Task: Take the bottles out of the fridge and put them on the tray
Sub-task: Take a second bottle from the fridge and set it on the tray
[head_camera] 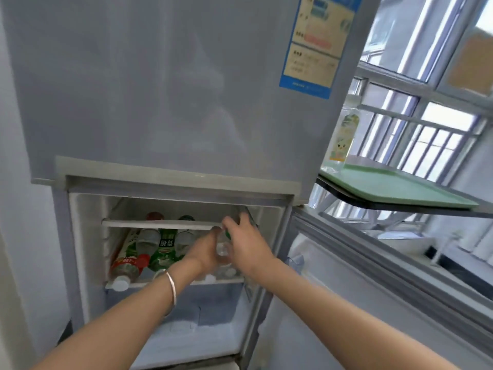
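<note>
The fridge's [88,236] lower compartment stands open. Several bottles lie on its wire shelf: a red-labelled one [127,265] at the left and a green-labelled one [163,249] beside it, with more caps behind the upper shelf. My left hand [204,253], a bracelet on its wrist, and my right hand [246,245] are both inside at the shelf's right end. They close from either side on a clear bottle [222,249] with a bit of green near its top. A green tray [405,189] at the right carries one upright clear bottle [342,134].
The closed upper fridge door [170,84] hangs above my hands. The open lower door [346,276] swings out to the right, under the dark shelf [354,200] holding the tray. A barred window [426,116] lies behind. A white wall is at the left.
</note>
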Action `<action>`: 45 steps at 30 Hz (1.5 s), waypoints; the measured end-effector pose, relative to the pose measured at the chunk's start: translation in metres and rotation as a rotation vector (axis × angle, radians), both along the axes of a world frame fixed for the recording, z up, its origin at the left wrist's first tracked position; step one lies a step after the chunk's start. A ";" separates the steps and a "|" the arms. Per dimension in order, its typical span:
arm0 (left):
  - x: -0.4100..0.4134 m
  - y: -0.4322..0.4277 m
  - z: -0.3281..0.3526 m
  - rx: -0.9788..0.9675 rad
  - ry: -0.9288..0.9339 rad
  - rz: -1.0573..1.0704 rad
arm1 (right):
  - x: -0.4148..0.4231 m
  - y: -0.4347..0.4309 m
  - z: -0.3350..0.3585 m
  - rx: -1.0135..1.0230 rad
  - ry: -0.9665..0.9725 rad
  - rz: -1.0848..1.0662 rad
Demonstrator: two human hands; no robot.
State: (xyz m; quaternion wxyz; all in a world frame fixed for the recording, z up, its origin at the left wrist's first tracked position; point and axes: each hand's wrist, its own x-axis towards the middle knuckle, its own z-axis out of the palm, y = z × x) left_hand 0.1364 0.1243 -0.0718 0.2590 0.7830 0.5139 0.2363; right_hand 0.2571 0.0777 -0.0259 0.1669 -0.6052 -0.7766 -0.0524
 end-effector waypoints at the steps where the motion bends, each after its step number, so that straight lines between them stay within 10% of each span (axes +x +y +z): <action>1: 0.001 -0.003 0.005 -0.005 -0.049 -0.013 | 0.000 -0.004 0.009 0.007 0.008 0.031; 9: 0.032 -0.065 0.084 0.032 -0.103 -0.185 | 0.059 -0.071 0.088 -0.117 0.325 -0.013; 16: 0.058 -0.088 0.171 0.134 -0.136 -0.167 | 0.104 -0.113 0.110 -0.634 0.619 -0.015; 21: 0.093 -0.094 0.236 0.238 -0.300 -0.267 | 0.119 -0.116 0.127 -0.305 0.973 0.067; 32: 0.226 -0.058 0.275 0.230 -0.524 -0.197 | 0.210 -0.044 0.208 0.195 0.956 -0.256; 45: 0.313 0.012 0.240 0.019 -0.421 -0.180 | 0.294 0.077 0.185 0.097 0.794 -0.498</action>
